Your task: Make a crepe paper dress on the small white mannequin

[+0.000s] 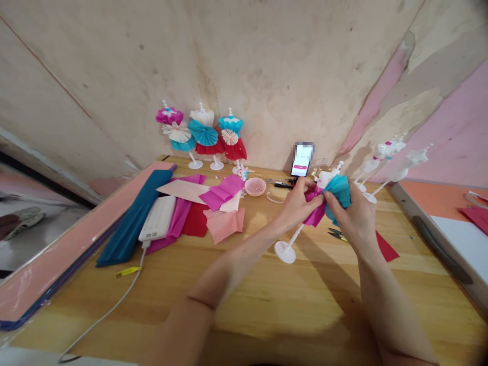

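Observation:
A small white dress form (325, 177) leans over to the right in my hands, its round base (285, 252) near the tabletop. Magenta crepe paper (314, 216) wraps its lower body. My left hand (303, 202) pinches that magenta paper at the waist. Between the fingers and thumb of my right hand (356, 216) is a fan of pleated blue crepe paper (338, 190), pressed against the form's waist. The fingertips of both hands nearly meet there, hiding where the two papers join. Scissors (335, 233) and a red paper piece (387, 246) lie beside my right hand.
Three dressed forms (204, 133) stand along the wall, and two white forms (409, 161) at right. Crepe sheets (224, 223), a corded power bank (158, 217), a pink bowl (255, 187) and a propped phone (302, 158) are on the table (244, 284).

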The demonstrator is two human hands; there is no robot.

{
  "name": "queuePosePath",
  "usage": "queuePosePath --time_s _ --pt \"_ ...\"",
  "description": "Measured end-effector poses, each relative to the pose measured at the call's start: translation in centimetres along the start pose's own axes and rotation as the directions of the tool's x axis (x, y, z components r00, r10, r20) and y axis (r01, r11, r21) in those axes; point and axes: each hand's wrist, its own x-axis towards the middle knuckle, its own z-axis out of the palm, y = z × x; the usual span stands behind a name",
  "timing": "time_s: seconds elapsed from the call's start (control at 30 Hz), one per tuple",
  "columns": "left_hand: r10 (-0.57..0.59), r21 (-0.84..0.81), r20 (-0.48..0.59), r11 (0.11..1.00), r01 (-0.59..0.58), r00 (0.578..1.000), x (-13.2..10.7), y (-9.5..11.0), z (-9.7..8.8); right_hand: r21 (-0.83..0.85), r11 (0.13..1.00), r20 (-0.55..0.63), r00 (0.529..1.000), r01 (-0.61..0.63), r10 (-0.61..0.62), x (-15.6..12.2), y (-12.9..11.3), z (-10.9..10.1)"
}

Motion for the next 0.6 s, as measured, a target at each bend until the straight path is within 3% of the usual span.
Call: queuePosePath --time_s 0.23,0.43,0.6 --pt "0.007 0.048 -0.058 0.999 -0.004 0.998 0.5 -0.8 -0.4 -0.026 1.000 -0.037 0.999 0.002 -0.003 -0.1 0.4 -0.4" --pt "0.022 0.016 -0.053 1.000 -0.021 0.998 0.7 -0.9 -0.7 0.176 0.978 0.162 0.983 -0.113 0.084 0.5 1.6 -0.9" --pt "0.011 0.003 -0.048 1.000 -0.011 0.999 0.6 -0.9 -0.6 0.321 0.920 0.238 0.959 -0.224 0.150 0.6 1.4 -1.0"
